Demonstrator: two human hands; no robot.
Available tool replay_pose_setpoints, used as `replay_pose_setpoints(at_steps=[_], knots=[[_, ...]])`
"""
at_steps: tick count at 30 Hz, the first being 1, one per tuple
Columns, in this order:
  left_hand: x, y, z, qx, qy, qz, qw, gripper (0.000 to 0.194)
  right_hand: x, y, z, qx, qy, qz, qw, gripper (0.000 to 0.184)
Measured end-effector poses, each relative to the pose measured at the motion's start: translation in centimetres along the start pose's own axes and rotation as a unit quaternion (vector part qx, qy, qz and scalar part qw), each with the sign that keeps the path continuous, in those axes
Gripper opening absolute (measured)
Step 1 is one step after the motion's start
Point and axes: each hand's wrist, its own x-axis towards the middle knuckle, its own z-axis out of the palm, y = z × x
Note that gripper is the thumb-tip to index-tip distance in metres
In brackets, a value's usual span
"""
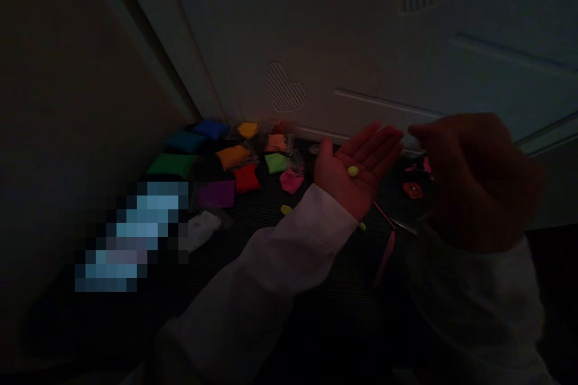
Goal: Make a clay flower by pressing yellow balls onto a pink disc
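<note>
My left hand [345, 177] is held palm up with its fingers stretched out flat. On the palm rests a small yellow-green ball [353, 171], which looks like soft modelling clay. To its right my right hand [481, 183] is raised, its fingers curled and the fingertips drawn together near the tips of my left fingers. It is too dark to tell whether anything is between them. Below my left hand another yellow-green piece [362, 226] lies on the dark surface, and a flat yellow-green piece [286, 210] is left of my wrist.
Colourful clay packets, among them a green one [172, 164], a purple one [217, 194] and a red one [246, 178], lie at left. Pink tools [385, 257], a metal blade [403, 227] and an orange-red flower-like piece [412, 190] lie at right. A pale panel [253, 30] stands behind.
</note>
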Motion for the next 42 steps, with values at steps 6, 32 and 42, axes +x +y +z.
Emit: replay_pose_setpoints(at_steps=[6,32,42], knots=[[-0.1,0.7,0.3,0.058,-0.031,0.058,0.996,0.063,0.1,-0.3,1.2,-0.065,-0.137,0.006,0.988,0.019],[-2.3,4.6,2.6,0.455,-0.116,-0.037,0.882,0.02,0.0,-0.3,-0.6,-0.013,-0.023,-0.016,1.0,0.03],[-2.1,4.5,2.6,0.434,-0.116,-0.064,0.891,0.014,0.0,-0.2,-0.6,-0.057,-0.017,-0.038,0.998,0.025]])
